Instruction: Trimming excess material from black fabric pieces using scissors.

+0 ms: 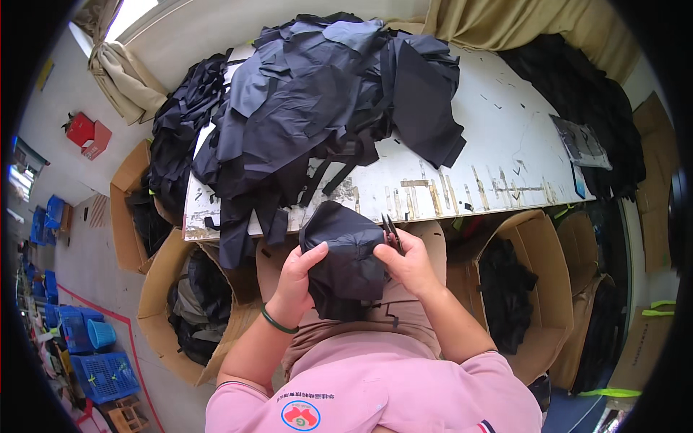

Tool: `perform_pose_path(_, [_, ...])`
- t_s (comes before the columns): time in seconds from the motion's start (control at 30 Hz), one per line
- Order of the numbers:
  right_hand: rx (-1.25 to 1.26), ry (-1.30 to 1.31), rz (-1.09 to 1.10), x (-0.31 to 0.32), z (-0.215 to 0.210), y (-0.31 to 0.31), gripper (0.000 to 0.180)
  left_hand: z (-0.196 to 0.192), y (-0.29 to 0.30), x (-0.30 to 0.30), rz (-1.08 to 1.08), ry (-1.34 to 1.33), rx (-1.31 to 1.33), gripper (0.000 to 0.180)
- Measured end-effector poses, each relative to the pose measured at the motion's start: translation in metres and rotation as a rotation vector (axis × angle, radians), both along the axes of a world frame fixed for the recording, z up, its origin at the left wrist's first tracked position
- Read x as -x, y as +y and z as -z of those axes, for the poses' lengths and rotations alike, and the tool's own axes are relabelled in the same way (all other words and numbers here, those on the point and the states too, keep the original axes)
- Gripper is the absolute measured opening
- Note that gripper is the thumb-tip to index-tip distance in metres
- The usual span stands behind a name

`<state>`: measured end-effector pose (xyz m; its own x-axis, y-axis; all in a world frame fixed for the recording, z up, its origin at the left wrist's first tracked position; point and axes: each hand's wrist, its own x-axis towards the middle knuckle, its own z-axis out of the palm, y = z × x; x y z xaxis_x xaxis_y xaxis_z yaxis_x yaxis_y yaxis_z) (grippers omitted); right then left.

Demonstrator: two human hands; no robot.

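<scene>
Holding a dark cloth piece [345, 260] at frame centre, both hands closed on it. Left hand [297, 278] grips its left edge, thumb over the front, fingers wrapped behind. Right hand [410, 261] pinches the right edge and also holds small snips [392, 232], tips pointing up just above the knuckles. Can't tell if the blades are apart or together.

Cloth is bunched, hanging over the lap, below the table edge. Green band [277, 322] on the left wrist. Pink shirt [375, 393] fills the bottom centre.

Directly above the hands: white table [498, 137], worn and taped along its near edge. Big heap of dark cloth [317, 101] covers its left half, some pieces draping over the near edge down toward the hands. Right half mostly bare with small scraps and a flat dark sheet [581, 141] near the right end.

Cardboard boxes ring the seat: one lower left [155, 303] with dark and grey fabric, one further up left [126, 209], one right of centre [541, 289] with black fabric inside. Blue crates [101, 372] on the floor, far lower left. Red box [86, 133] upper left. Tan curtain [520, 22] along the top.
</scene>
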<state>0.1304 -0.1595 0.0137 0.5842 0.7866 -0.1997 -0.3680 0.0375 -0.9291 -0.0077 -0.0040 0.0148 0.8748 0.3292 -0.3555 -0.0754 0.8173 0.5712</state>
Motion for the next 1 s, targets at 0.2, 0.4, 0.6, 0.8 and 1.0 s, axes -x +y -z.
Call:
perform_pose_path(0.2, [-0.027,-0.096,-0.005,-0.004,-0.006,-0.007,0.017,0.002,0.008,0.003,-0.013,-0.006,-0.086,0.026])
perform_pose_path(0.4, [-0.021,-0.396,0.020,-0.014,-0.021,-0.012,0.023,0.000,0.041,0.011,-0.426,0.115,-0.646,0.009])
perform_pose_path(0.6, [-0.046,-0.455,-0.052,-0.005,-0.039,-0.013,0.025,-0.067,0.001,-0.007,-0.137,-0.204,-1.941,0.034])
perform_pose_path(0.8, [-0.032,-0.445,-0.041,0.003,-0.038,-0.016,0.017,-0.045,0.006,-0.014,0.160,-0.205,-1.732,0.027])
perform_pose_path(1.0, [-0.009,-0.563,0.048,-0.001,-0.038,-0.017,0.023,-0.045,0.015,-0.015,0.228,-0.201,-1.642,0.020])
